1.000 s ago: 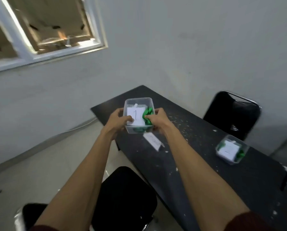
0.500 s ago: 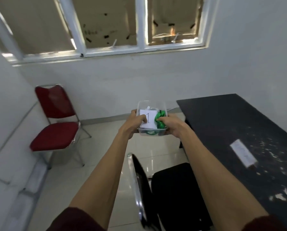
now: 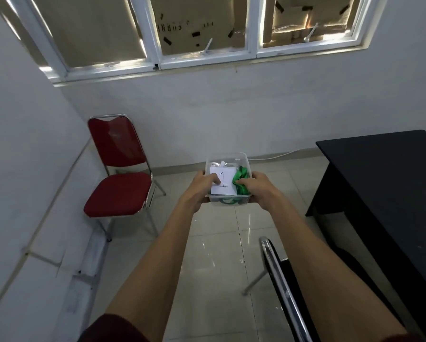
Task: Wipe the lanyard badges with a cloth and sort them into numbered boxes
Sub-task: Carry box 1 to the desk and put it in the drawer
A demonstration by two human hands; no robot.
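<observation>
I hold a clear plastic box (image 3: 228, 160) in the air over the tiled floor, away from the table. A white paper with the number 1 (image 3: 223, 183) lies on top of its contents, beside a bunched green lanyard (image 3: 241, 182). My left hand (image 3: 202, 187) grips the box's left side, thumb on the paper. My right hand (image 3: 256, 187) grips the right side, thumb on the green lanyard. The badges under the paper are mostly hidden.
A black table (image 3: 389, 183) stands at the right. A red chair (image 3: 119, 174) stands at the left by the wall. A black chair with a chrome frame (image 3: 281, 282) is below my right arm. Windows run along the far wall.
The box has left the table and swung left with my view. The table is now at the right edge, and the red chair has come into view.
</observation>
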